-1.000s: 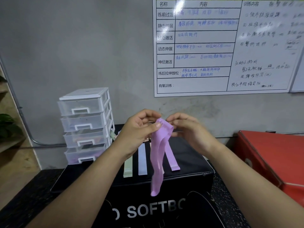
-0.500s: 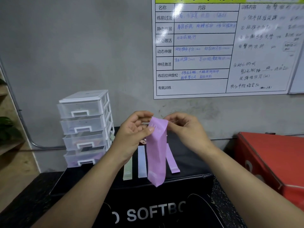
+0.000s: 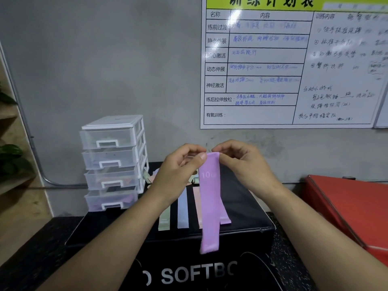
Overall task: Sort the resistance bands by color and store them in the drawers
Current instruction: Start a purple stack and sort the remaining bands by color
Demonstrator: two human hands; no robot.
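Since a second ago the purple band (image 3: 210, 202) has been untwisted and smoothed, and it is now hung flat and straight. Its top edge is pinched between thumb and fingers of the left hand (image 3: 178, 175) and of the right hand (image 3: 245, 166), the two grips set just beside each other.

Below and behind the grip, four more bands are laid side by side on the black worktop (image 3: 247, 223): a green band (image 3: 164, 221), a blue band (image 3: 182, 211), a pink band (image 3: 197, 206) and a second purple one (image 3: 225, 215) (partly covered by the held band).

Well to the left of the grip, the drawer unit (image 3: 113, 162) is seen with all four drawers closed. Hazy coloured shapes are made out through the lower fronts, so some sorting is judged done. The held band and the four laid out remain to be stored.

Some small items (image 3: 195, 180) under the grip are mostly hidden, and the band's printed figure is only partly legible.
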